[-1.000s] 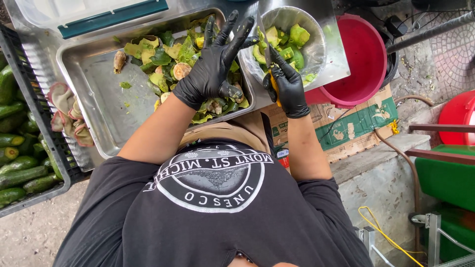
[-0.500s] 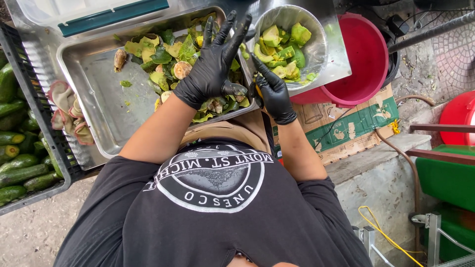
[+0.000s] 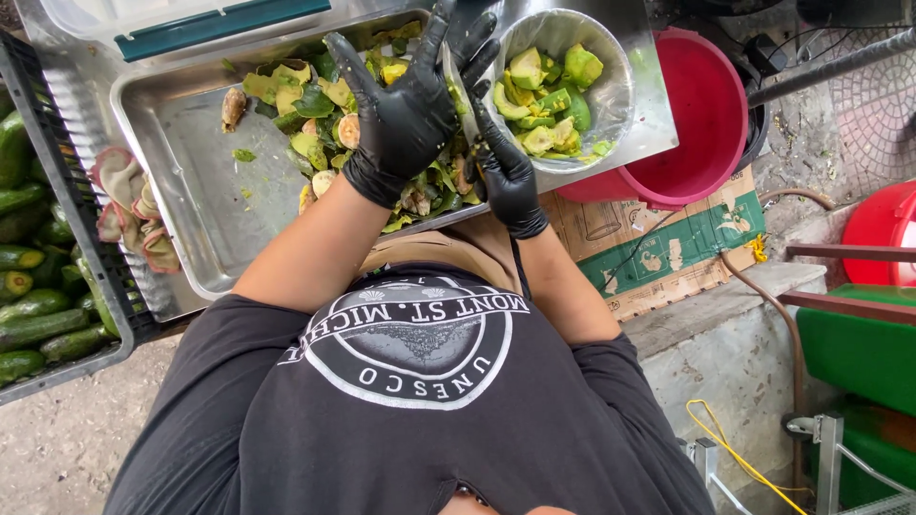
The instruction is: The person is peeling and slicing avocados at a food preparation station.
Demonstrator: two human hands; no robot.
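Note:
My left hand (image 3: 401,114), in a black glove, hovers with fingers spread wide over a steel tray (image 3: 191,162) piled with avocado peels and pits (image 3: 315,105). My right hand (image 3: 508,176), also in a black glove, sits at the tray's near right corner, just below the left hand. Its fingers point up toward the left palm, and whatever is in them is hidden. Right beside both hands stands a round steel bowl (image 3: 615,95) filled with peeled avocado chunks (image 3: 544,95).
A black crate (image 3: 57,191) of whole green avocados (image 3: 33,305) stands at the left, with a pink and white cloth (image 3: 129,205) on its edge. A red bucket (image 3: 706,114) sits right of the bowl, over flattened cardboard (image 3: 687,238). A white lidded container (image 3: 181,14) lies beyond the tray.
My right hand has drawn back from inside the bowl to the tray's corner under the left hand. The left hand has stayed spread over the peels.

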